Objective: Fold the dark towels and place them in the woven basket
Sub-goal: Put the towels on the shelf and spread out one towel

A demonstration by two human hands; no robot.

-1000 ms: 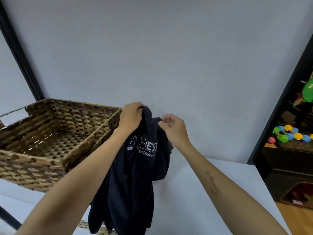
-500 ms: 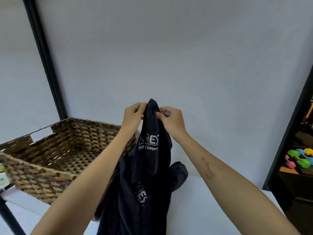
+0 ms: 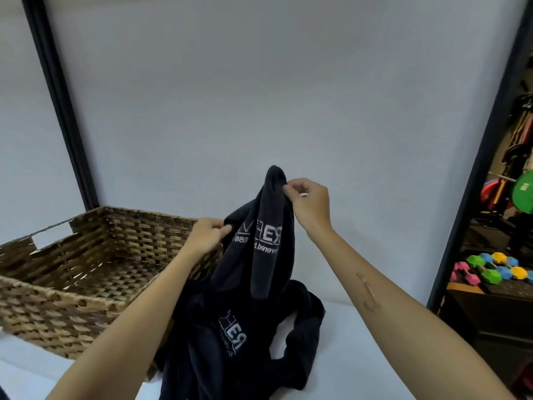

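Note:
A dark navy towel (image 3: 268,249) with white lettering hangs lifted above the white table (image 3: 360,342). My right hand (image 3: 310,204) pinches its top edge at the highest point. Lower and to the left, my left hand (image 3: 209,235) pinches another part of the same towel's edge. More dark towel cloth (image 3: 239,342), also lettered, lies heaped on the table beneath it. The woven basket (image 3: 57,301) stands at the left, right beside the heap, with nothing visible inside it.
A grey wall rises close behind the table. A black post (image 3: 60,102) stands behind the basket. Past a dark frame at the right, coloured dumbbells (image 3: 496,268) and a green weight plate (image 3: 523,192) sit on shelves.
My left hand has slid down and left along the towel's edge, away from my right hand, which still holds the top. The view has shifted a little to the right.

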